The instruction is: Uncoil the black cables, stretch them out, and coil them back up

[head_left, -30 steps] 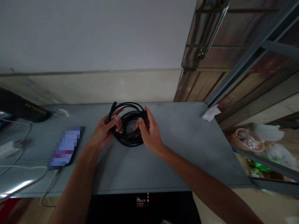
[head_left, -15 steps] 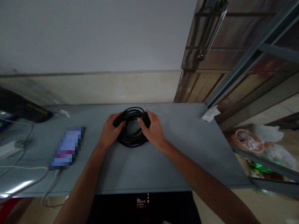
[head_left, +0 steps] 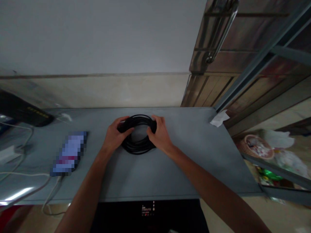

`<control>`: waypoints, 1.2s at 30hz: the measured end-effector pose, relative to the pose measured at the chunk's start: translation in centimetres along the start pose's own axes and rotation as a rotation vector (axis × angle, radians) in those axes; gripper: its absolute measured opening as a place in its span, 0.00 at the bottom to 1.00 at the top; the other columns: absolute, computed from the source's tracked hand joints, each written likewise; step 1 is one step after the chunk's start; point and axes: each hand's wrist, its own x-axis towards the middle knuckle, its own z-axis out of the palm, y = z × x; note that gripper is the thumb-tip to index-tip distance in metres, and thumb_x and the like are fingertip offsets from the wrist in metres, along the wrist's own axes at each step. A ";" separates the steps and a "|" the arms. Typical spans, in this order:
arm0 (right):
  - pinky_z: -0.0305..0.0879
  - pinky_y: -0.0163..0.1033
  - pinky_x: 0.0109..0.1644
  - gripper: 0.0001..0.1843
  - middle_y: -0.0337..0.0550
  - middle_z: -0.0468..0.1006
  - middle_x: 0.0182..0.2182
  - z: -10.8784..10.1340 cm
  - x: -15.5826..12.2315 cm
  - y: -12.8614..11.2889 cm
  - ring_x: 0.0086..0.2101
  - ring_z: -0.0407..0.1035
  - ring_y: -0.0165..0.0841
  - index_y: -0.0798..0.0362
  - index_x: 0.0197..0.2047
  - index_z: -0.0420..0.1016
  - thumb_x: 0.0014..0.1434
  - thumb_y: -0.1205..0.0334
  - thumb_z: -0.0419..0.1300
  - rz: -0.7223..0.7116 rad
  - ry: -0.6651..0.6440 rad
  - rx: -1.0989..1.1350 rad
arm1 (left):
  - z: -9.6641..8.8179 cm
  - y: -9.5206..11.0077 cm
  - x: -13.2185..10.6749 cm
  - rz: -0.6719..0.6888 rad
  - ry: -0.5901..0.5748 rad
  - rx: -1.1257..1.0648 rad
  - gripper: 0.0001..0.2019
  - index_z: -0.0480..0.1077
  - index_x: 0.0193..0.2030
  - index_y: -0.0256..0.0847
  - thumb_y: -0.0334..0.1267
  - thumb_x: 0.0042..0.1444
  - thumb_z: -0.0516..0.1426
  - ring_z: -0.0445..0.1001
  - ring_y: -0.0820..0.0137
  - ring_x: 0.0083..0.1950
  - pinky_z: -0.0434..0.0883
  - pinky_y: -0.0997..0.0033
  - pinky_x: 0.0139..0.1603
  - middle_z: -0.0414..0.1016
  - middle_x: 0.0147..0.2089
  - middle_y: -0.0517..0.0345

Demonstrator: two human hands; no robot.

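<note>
A coil of black cable (head_left: 138, 149) lies on the grey table (head_left: 194, 139), near the wall. My left hand (head_left: 116, 134) grips its left side, thumb over the inner edge of the loops and fingers round the outside. On the opposite side my right hand (head_left: 159, 132) holds the coil the same way, its thumb bent into the ring. Parts of the loops are hidden under both hands. Left of my left forearm lies a phone (head_left: 69, 153) with a blurred screen and a charging cable (head_left: 57, 187) plugged into its lower end.
A dark cylindrical object (head_left: 26, 110) lies at the back left, near a white adapter (head_left: 9, 155) with cords. Crumpled white paper (head_left: 219, 118) sits at the back right corner, beside a metal frame post (head_left: 257, 58). Lower right, a basket (head_left: 259, 147) stands among plastic bags.
Both hands keep hold of the cable coil. The thumbs have shifted slightly, the left one further inward, the right one outward, and the loops look more evenly gathered.
</note>
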 end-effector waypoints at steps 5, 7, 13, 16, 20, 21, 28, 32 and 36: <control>0.70 0.61 0.72 0.27 0.59 0.71 0.60 -0.5 0.0 -0.8 0.63 0.68 0.50 0.53 0.66 0.69 0.66 0.62 0.63 -0.037 0.023 -0.061 | 0.0 0.8 0.0 -0.016 0.075 -0.005 0.26 0.83 0.57 0.45 0.45 0.48 0.70 0.86 0.50 0.53 0.81 0.48 0.62 0.89 0.52 0.52; 0.67 0.62 0.73 0.23 0.61 0.71 0.63 -1.0 -0.2 -1.8 0.66 0.66 0.51 0.53 0.66 0.71 0.71 0.57 0.64 -0.142 0.025 -0.124 | 0.0 0.9 0.0 -0.012 0.092 -0.019 0.24 0.83 0.55 0.45 0.43 0.48 0.69 0.86 0.51 0.52 0.81 0.50 0.61 0.90 0.52 0.52; 0.69 0.56 0.66 0.34 0.53 0.85 0.49 -1.8 -1.4 -4.6 0.54 0.78 0.48 0.52 0.54 0.78 0.72 0.26 0.61 -0.572 -0.331 -0.269 | 0.1 0.7 -0.2 -0.039 0.092 -0.048 0.27 0.83 0.57 0.44 0.44 0.49 0.68 0.86 0.52 0.49 0.80 0.52 0.57 0.89 0.50 0.52; 0.71 0.55 0.63 0.40 0.54 0.86 0.49 -1.6 -2.1 -5.0 0.51 0.79 0.49 0.53 0.56 0.78 0.69 0.21 0.60 -0.630 -0.477 -0.382 | 0.1 0.6 -0.3 -0.016 0.096 -0.064 0.26 0.83 0.58 0.43 0.45 0.50 0.69 0.86 0.52 0.49 0.80 0.51 0.57 0.89 0.49 0.51; 0.73 0.53 0.62 0.29 0.53 0.87 0.50 -1.4 -2.2 -5.0 0.51 0.81 0.48 0.53 0.55 0.78 0.74 0.34 0.65 -0.635 -0.543 -0.479 | 0.4 0.7 -0.3 -0.001 0.103 -0.100 0.23 0.83 0.57 0.46 0.50 0.55 0.70 0.86 0.51 0.53 0.79 0.49 0.63 0.89 0.52 0.51; 0.74 0.52 0.61 0.25 0.52 0.87 0.50 -1.3 -2.1 -5.0 0.51 0.82 0.47 0.53 0.54 0.78 0.75 0.37 0.66 -0.634 -0.549 -0.489 | 0.4 0.7 -0.2 -0.001 0.104 -0.111 0.23 0.83 0.56 0.46 0.50 0.55 0.71 0.86 0.51 0.55 0.79 0.48 0.64 0.89 0.53 0.51; 0.75 0.46 0.46 0.19 0.47 0.86 0.46 -1.6 -1.8 -5.1 0.43 0.83 0.41 0.52 0.55 0.80 0.80 0.44 0.62 -0.728 -0.572 -0.479 | 0.6 0.8 -0.4 0.004 0.135 -0.248 0.20 0.84 0.54 0.46 0.52 0.59 0.71 0.85 0.50 0.60 0.78 0.48 0.68 0.88 0.57 0.49; 0.74 0.44 0.44 0.18 0.43 0.86 0.46 -2.0 -1.8 -5.2 0.41 0.81 0.37 0.47 0.55 0.81 0.83 0.43 0.56 -0.774 -0.563 -0.502 | 0.3 1.4 -0.7 0.001 0.219 -0.320 0.16 0.84 0.50 0.45 0.50 0.60 0.71 0.86 0.53 0.57 0.79 0.51 0.65 0.89 0.54 0.50; 0.73 0.44 0.44 0.20 0.42 0.86 0.45 -2.0 -1.9 -5.1 0.41 0.81 0.38 0.47 0.53 0.82 0.80 0.40 0.59 -0.793 -0.540 -0.483 | 0.1 1.7 -0.7 -0.011 0.191 -0.316 0.15 0.85 0.48 0.46 0.50 0.60 0.71 0.86 0.53 0.55 0.80 0.51 0.65 0.89 0.53 0.51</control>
